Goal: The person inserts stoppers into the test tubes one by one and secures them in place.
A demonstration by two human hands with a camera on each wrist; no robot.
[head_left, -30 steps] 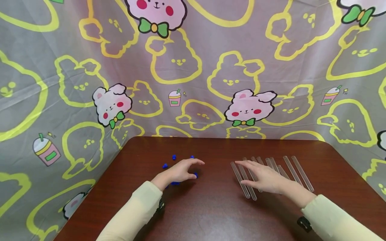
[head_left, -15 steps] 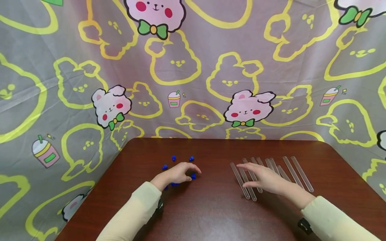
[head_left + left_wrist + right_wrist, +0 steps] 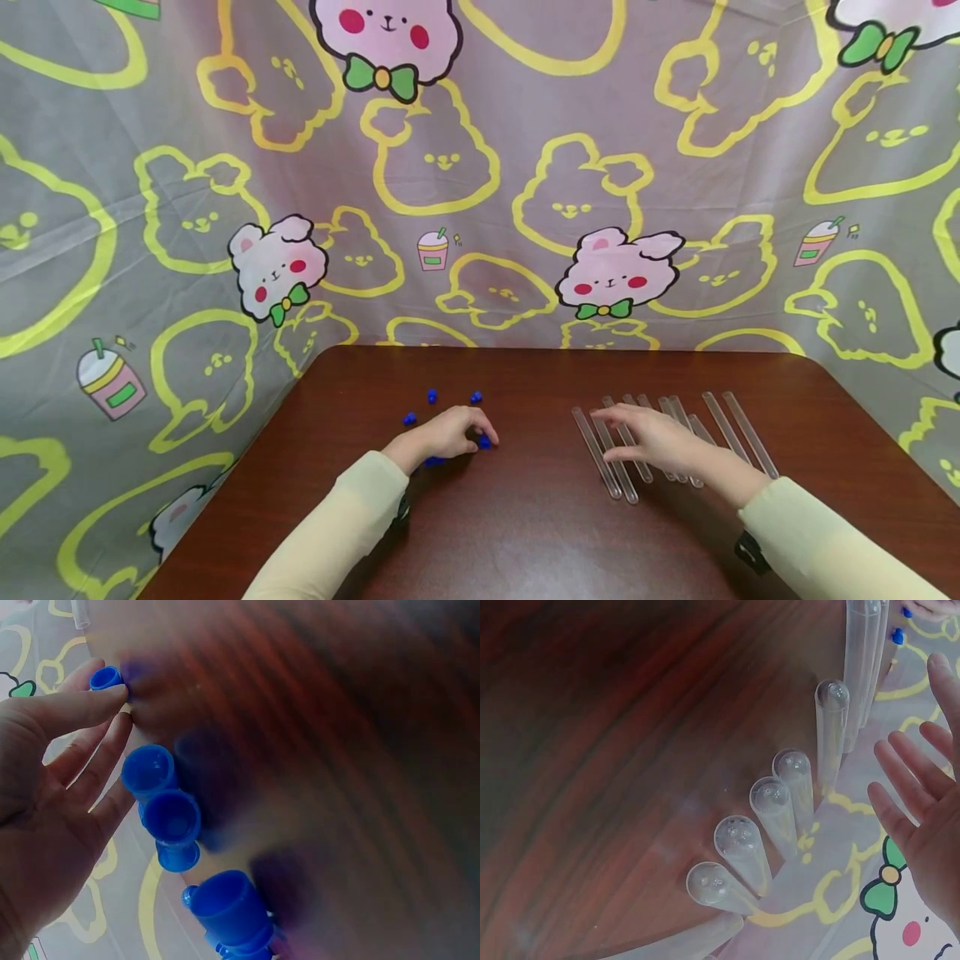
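My left hand is at the left of the table, thumb and forefinger on either side of a small blue test tube stopper and pinching it. In the left wrist view more hollow blue stoppers stand below the fingers. My right hand hovers over a row of clear test tubes, fingers spread and holding nothing. In the right wrist view the rounded ends of several tubes lie to the left of the fingers. Part of the row is hidden beneath that hand in the head view.
Loose blue stoppers are scattered behind and beside the left hand. The brown table has rounded far corners. A patterned cloth hangs behind it and along both sides.
My left hand has lowered, and its fingers have closed in around a blue stopper. The right hand has stayed nearly still over the tubes.
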